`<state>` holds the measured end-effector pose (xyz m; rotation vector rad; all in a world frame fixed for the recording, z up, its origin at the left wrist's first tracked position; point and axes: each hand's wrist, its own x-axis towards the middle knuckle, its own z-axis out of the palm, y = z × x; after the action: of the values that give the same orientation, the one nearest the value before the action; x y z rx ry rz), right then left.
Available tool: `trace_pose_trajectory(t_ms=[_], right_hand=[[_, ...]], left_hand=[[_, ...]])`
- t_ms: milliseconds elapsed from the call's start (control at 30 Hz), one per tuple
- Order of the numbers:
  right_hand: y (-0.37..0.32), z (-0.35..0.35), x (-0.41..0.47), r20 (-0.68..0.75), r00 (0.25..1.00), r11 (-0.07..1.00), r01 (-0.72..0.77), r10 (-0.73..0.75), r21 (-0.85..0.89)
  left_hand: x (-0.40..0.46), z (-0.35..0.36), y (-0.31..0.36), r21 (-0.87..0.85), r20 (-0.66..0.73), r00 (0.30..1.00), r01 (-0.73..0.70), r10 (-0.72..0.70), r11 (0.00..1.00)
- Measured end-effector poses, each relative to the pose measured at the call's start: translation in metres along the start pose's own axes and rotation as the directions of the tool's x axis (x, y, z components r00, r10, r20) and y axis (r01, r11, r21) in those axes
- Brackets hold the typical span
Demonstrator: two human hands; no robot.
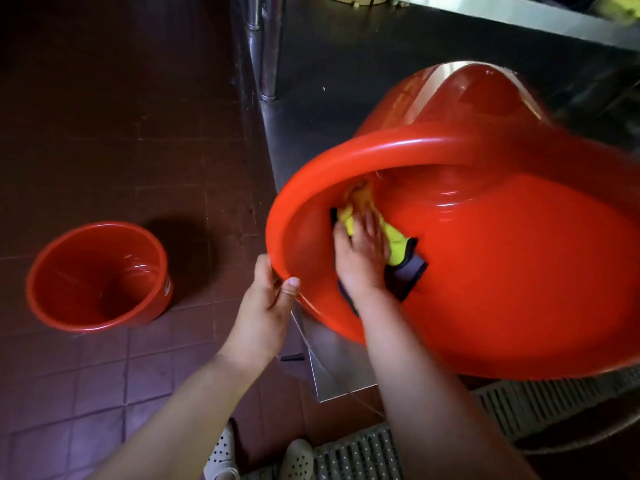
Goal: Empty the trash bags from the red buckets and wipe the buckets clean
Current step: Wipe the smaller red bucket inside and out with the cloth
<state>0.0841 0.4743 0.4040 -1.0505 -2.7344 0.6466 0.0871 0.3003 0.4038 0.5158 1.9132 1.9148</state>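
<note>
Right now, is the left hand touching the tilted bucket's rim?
Touching. The head view shows the left hand gripping the rim of the tilted red bucket, thumb over its edge, while the right hand presses the yellow cloth inside.

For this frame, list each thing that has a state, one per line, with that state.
Large red bucket: tilted on its side, no bag inside.
Yellow cloth: pressed against the large bucket's inner wall.
Right hand: flat on the cloth.
Left hand: grips the large bucket's rim.
Small red bucket: upright on the floor, no bag, untouched.

Left grip (268, 299) curls closed, thumb up; right grip (360, 252) lies flat, fingers straight.
</note>
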Motion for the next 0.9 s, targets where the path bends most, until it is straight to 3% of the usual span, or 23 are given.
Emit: trace_pose_trajectory(t_ms=[133, 233, 433, 567, 700, 800, 900], right_hand=[[-0.014, 0.001, -0.091, 0.001, 0.966, 0.963, 0.259, -0.260, 0.068], [0.002, -0.005, -0.093, 0.052, 0.930, 0.931, 0.363, -0.365, 0.045], [0.034, -0.013, 0.001, 0.149, 0.929, 0.907, 0.364, -0.339, -0.210], [0.055, -0.020, 0.067, 0.112, 0.981, 0.917, 0.188, -0.158, -0.351], [0.057, -0.015, 0.077, 0.075, 0.990, 0.920, 0.143, -0.124, -0.365], [0.052, -0.017, 0.073, 0.082, 0.992, 0.935, 0.121, -0.100, -0.332], [0.038, -0.014, 0.051, 0.053, 0.994, 0.950, 0.102, -0.090, -0.295]], left_hand=[[0.000, -0.003, 0.005, 0.030, -0.010, 1.000, -0.024, 0.024, 0.999], [0.000, -0.009, 0.013, 0.079, 0.006, 0.998, -0.070, 0.070, 0.994], [0.020, -0.039, 0.043, 0.114, 0.027, 0.986, -0.168, 0.166, 0.979], [0.037, -0.050, 0.063, 0.080, 0.052, 0.972, -0.232, 0.228, 0.969], [0.037, -0.052, 0.047, -0.123, 0.000, 0.997, -0.071, 0.072, 0.990], [0.011, -0.041, 0.015, -0.120, 0.096, 0.989, 0.123, -0.112, 0.985], [-0.005, -0.026, 0.000, -0.231, 0.113, 0.979, 0.191, -0.169, 0.954]])
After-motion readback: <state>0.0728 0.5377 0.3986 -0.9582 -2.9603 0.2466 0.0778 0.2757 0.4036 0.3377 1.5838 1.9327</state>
